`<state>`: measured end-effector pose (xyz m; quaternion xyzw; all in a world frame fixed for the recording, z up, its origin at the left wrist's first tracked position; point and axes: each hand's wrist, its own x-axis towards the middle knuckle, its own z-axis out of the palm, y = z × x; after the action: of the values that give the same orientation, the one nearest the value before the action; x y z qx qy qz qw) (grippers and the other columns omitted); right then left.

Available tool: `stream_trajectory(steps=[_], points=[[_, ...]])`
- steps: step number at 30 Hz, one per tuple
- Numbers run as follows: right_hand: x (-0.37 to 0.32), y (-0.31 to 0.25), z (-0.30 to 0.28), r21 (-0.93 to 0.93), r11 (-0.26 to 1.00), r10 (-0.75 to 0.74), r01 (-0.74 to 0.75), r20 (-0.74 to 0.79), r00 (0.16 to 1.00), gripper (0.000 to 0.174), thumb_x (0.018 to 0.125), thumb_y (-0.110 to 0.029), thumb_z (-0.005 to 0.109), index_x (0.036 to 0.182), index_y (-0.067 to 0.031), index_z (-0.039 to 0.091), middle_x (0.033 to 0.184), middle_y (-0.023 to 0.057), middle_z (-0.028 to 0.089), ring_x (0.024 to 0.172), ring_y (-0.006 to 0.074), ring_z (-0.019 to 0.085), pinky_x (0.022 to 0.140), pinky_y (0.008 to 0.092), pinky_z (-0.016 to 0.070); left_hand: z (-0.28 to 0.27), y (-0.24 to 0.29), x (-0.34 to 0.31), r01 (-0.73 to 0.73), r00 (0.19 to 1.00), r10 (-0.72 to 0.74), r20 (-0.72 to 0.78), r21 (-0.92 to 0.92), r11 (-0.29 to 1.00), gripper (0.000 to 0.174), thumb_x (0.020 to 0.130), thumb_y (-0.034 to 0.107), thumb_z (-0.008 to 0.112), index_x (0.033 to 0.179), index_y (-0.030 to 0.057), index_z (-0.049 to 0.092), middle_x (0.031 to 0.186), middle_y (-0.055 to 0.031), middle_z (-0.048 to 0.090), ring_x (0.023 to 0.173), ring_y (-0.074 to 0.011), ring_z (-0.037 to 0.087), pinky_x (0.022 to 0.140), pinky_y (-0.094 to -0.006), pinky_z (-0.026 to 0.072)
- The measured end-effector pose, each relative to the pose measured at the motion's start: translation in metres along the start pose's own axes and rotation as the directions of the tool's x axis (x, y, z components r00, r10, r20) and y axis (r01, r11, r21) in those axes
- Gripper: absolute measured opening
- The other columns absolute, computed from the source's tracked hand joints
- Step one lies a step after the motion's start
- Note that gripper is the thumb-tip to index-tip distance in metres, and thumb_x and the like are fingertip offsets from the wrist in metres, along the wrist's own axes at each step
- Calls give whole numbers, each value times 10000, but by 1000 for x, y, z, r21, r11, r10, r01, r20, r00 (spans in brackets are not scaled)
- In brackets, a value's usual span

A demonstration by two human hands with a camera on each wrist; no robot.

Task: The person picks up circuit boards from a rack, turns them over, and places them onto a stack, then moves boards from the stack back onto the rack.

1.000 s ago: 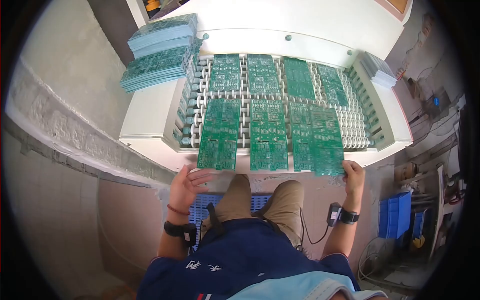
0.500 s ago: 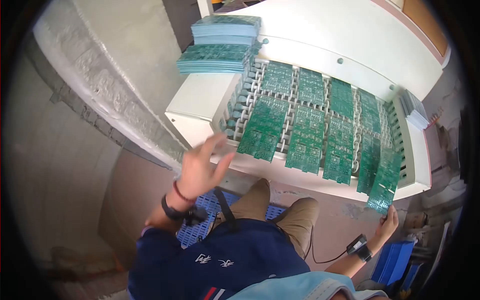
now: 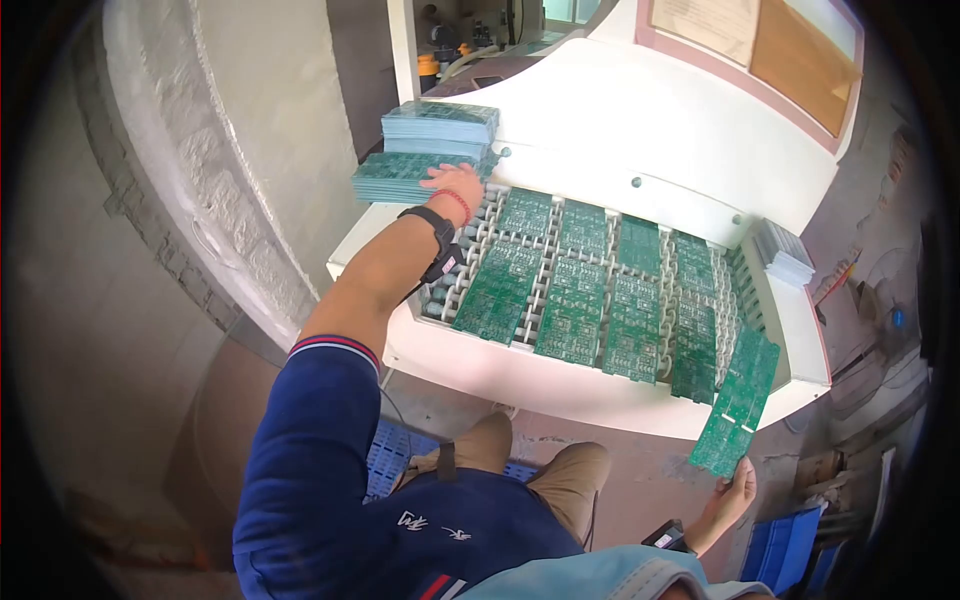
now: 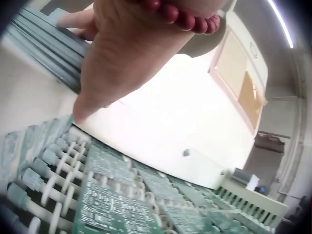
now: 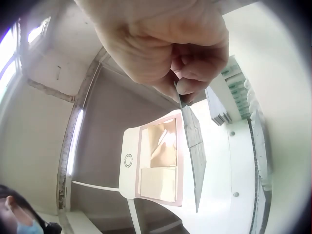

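Note:
My right hand [image 3: 735, 492] pinches the near end of a green circuit board [image 3: 738, 400] between thumb and fingers. That board slants over the front right corner of the roller conveyor [image 3: 470, 270]; the right wrist view has the same board [image 5: 194, 141] nearly edge-on below the fingertips. Far to the left, my left hand [image 3: 457, 184] reaches across to the lower stack of circuit boards [image 3: 400, 178], its fingers spread at the stack's right end. In the left wrist view, the fingers of the left hand [image 4: 117, 63] overlap the stack's edges [image 4: 46, 44].
Two rows of circuit boards [image 3: 570, 310] lie on the rollers, the front ones overhanging the near edge. Behind the lower stack rises a taller stack [image 3: 440, 130]. Another stack [image 3: 782, 252] sits on the right ledge. The white machine hood [image 3: 600, 130] stands behind; a rough wall edge [image 3: 190, 150] is at left.
My left hand has gone from beside the conveyor's front edge up to the board stack. The right hand has drawn its board from the front row out to the right and still holds it.

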<state>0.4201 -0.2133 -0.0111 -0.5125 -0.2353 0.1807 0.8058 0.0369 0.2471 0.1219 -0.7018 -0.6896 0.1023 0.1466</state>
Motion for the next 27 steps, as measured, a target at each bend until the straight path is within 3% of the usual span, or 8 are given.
stream_trajectory(steps=[3, 7, 10, 12, 13, 15, 24, 27], points=[[-8, -5, -8, 11, 999, -32, 32, -26, 999, 154, 882, -123, 536, 786, -14, 586, 634, 2, 563, 463, 9, 385, 403, 153, 242, 8, -13, -13, -69, 997, 66, 31, 101, 992, 764, 724, 51, 629, 1330, -71, 179, 1293, -388, 255, 1130, -536, 375, 817, -631, 405], [-10, 1, 2, 1, 1000, 4, -4, -102, 995, 159, 888, -125, 527, 798, -10, 590, 642, -3, 566, 471, 4, 389, 408, 151, 240, 32, -47, -47, -227, 955, 241, -176, 98, 969, 577, 793, 49, 474, 1297, -97, 232, 1208, -400, 356, 1066, -533, 443, 801, -579, 447], [-6, 7, 23, -8, 1000, 25, -26, -77, 997, 156, 888, -130, 531, 812, -12, 598, 651, -13, 568, 473, -2, 388, 409, 147, 238, 27, -83, -95, -410, 854, 435, -285, 146, 900, 545, 786, 71, 475, 1270, -95, 287, 1180, -370, 403, 1023, -485, 502, 786, -510, 478], [-1, 10, 35, -35, 998, 47, -46, 21, 999, 143, 881, -127, 542, 819, -14, 604, 653, -21, 568, 469, -2, 388, 409, 145, 241, 26, -105, -124, -586, 658, 648, -384, 279, 761, 483, 780, 67, 474, 1221, -94, 361, 1130, -338, 463, 1041, -449, 500, 820, -510, 460], [1, 12, 43, -45, 997, 69, -68, 19, 997, 143, 881, -127, 542, 819, -14, 604, 653, -21, 568, 469, -2, 388, 409, 145, 241, 24, -116, -137, -595, 663, 655, -363, 276, 755, 483, 780, 67, 474, 1221, -94, 361, 1130, -338, 463, 1041, -449, 500, 820, -510, 460], [5, 17, 55, -24, 998, 67, -65, 91, 994, 125, 873, -119, 554, 826, -17, 610, 651, -23, 567, 467, -3, 393, 406, 146, 243, 20, -133, -161, -683, 522, 747, -411, 323, 655, 479, 765, 90, 503, 1202, -75, 401, 1157, -303, 468, 1066, -415, 496, 846, -470, 455], [-12, 33, 122, -118, 964, 262, -238, 275, 925, 89, 834, -80, 575, 836, -2, 620, 655, -5, 551, 517, 51, 450, 432, 184, 322, 56, -189, -206, -760, 579, 670, -465, -8, 650, 571, 654, 17, 643, 1188, 1, 441, 1286, -175, 399, 1245, -374, 323, 1025, -477, 310], [-20, 37, 145, -126, 950, 311, -285, 343, 886, 95, 829, -110, 603, 833, -23, 639, 612, -7, 564, 465, 44, 452, 400, 168, 315, 67, -196, -194, -794, 537, 683, -496, -22, 608, 599, 640, -8, 651, 1197, 3, 429, 1313, -169, 362, 1269, -372, 278, 1036, -489, 286]])
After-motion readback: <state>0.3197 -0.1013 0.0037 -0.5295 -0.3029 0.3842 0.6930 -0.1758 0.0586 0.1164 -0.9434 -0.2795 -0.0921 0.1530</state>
